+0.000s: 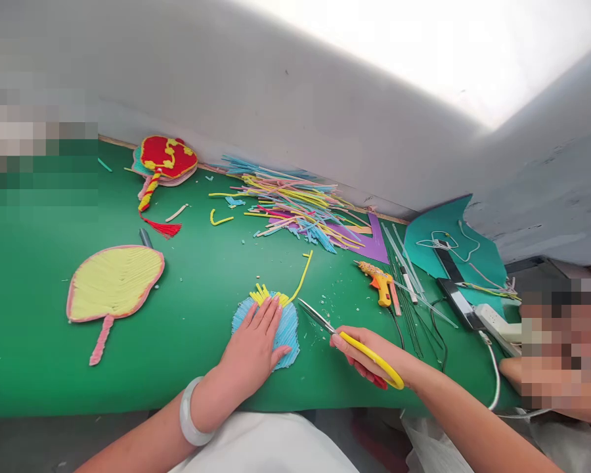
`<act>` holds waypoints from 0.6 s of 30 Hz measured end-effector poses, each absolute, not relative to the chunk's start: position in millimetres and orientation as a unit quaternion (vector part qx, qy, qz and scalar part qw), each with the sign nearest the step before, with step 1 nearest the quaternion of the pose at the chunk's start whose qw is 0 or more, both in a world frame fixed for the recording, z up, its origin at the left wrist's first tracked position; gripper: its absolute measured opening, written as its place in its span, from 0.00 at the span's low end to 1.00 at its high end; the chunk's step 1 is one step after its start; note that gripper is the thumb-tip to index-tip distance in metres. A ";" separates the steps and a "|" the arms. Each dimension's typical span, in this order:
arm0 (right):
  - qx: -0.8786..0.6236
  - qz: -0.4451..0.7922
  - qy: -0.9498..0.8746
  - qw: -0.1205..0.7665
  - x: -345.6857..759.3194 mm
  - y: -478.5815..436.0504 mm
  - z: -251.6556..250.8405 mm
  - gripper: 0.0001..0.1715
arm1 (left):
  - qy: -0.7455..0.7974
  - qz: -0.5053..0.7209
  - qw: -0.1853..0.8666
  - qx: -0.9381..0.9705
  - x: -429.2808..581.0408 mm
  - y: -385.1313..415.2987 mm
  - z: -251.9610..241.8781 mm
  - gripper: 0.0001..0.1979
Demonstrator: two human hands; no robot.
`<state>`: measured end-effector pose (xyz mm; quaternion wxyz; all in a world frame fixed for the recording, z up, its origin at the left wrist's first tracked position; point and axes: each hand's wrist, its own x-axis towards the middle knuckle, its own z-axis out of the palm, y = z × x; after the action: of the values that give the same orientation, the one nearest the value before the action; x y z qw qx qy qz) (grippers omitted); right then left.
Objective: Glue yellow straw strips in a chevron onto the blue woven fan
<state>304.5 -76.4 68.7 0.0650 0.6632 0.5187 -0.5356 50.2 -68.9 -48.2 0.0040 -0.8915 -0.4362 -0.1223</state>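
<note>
My left hand (259, 341) lies flat, fingers stretched, on a blue panel (289, 328) of side-by-side pipe cleaners. Short yellow pipe cleaners (260, 292) stick out past its far edge, beyond my fingertips. One long yellow pipe cleaner (303, 279), bent at its tip, points away from the panel. To the right, my right hand (362, 351) grips scissors (372, 357) with yellow and red handles. Their metal blades aim up and left, close to the panel's right edge but apart from it.
A yellow leaf-shaped fan (115, 282) lies left, with a red fan (170, 157) behind it. Loose pipe cleaners (295, 197) heap along the wall. Right of centre are a glue gun (378, 282), glue sticks, a phone (460, 303) and a power strip (497, 324); another person's arm (515, 374) is beyond.
</note>
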 end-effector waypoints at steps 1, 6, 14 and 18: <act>0.659 -0.541 0.519 0.062 303.2 -74.9 66.1 0.38 | -0.435 -0.128 0.002 -0.891 50.0 -68.9 -49.7 0.34; 0.645 -0.544 0.535 0.043 295.2 -66.5 60.2 0.37 | -0.432 -0.152 -0.003 -0.889 49.1 -69.3 -54.8 0.36; 0.637 -0.531 0.557 0.032 283.4 -57.5 59.9 0.34 | -0.428 -0.150 0.004 -0.891 48.9 -69.1 -58.0 0.37; 0.642 -0.520 0.562 0.034 283.6 -56.3 55.7 0.33 | -0.432 -0.137 0.006 -0.891 49.8 -69.0 -56.9 0.36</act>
<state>283.6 -56.3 55.7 0.0335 0.6422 0.5622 -0.5200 49.8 -69.0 -56.9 0.0065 -0.8914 -0.4320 -0.1366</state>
